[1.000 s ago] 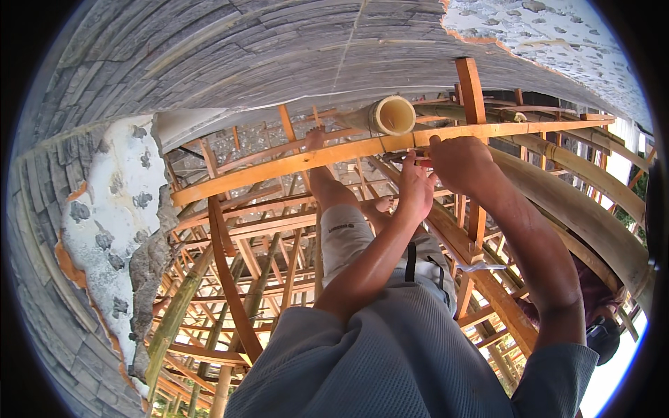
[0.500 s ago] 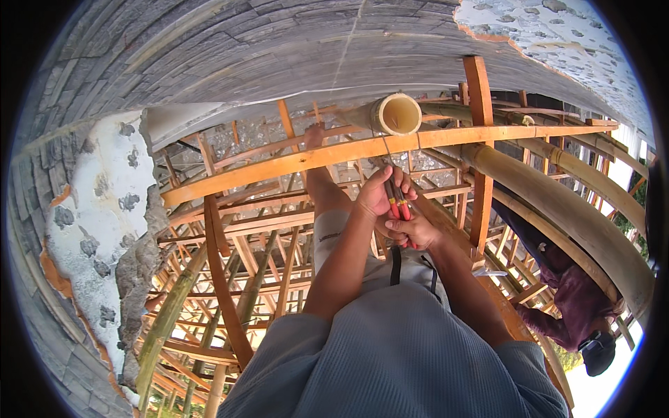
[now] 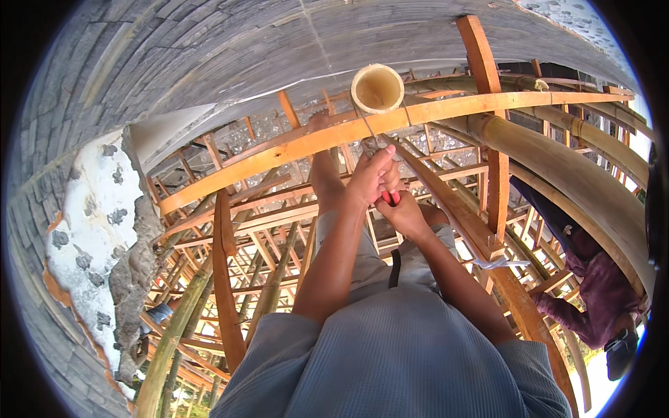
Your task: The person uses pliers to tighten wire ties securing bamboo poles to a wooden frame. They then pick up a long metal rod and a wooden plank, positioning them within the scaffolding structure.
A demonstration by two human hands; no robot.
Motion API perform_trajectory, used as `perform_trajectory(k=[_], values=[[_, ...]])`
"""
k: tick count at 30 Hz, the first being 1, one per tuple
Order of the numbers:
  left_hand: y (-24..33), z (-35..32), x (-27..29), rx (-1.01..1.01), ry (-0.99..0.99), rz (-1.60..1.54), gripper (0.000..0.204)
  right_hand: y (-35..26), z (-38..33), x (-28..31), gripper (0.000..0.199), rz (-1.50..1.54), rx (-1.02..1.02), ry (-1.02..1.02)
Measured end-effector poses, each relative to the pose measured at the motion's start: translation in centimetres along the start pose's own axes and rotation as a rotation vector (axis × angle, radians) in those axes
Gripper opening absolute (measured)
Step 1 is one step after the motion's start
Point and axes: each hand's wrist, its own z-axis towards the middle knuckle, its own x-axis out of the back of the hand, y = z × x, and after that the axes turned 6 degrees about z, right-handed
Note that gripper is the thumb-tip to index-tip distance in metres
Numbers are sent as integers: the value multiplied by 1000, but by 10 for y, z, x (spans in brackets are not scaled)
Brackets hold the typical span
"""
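Note:
Both my hands are together just below a long wooden beam [image 3: 279, 157]. My right hand [image 3: 406, 217] is closed round the red handles of a pair of pliers [image 3: 392, 198]. Higher up, my left hand [image 3: 373, 180] is wrapped round the same tool, thumb on top, covering most of it. At the tool's upper end, right under the beam, dark wire [image 3: 365, 124] comes down over the beam's face. This wire runs from a thick cut bamboo pole [image 3: 377, 88], whose open end rests against the beam. My fingers hide the exact grip on the wire.
An upright timber [image 3: 481, 56] crosses the beam at right, with large bamboo poles [image 3: 557, 157] beyond. Another person in a purple sleeve [image 3: 592, 299] is at lower right. Stone-clad wall [image 3: 188, 63] curves above; broken white plaster [image 3: 97, 230] is left. Timber and bamboo scaffolding fills the space below.
My hands and the pliers have moved up and slightly left, closer to the wire. My left hand now covers more of the pliers. The whole view has shifted a little.

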Motion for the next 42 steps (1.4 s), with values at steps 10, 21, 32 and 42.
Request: perform_trajectory(k=[10,21,32,42], values=[[39,-10,-2,124,433,747,38,58,82,-84,6,849,160,-514],[-3,-9,-6,11,146,160,47,28,9,0,15,406,-21,-381],[-37,1,0,-211,82,-68,31,-5,-23,-3,26,-555,308,352],[-32,-9,-65,-176,154,-333,20,-109,-87,59,77,-995,244,91]])
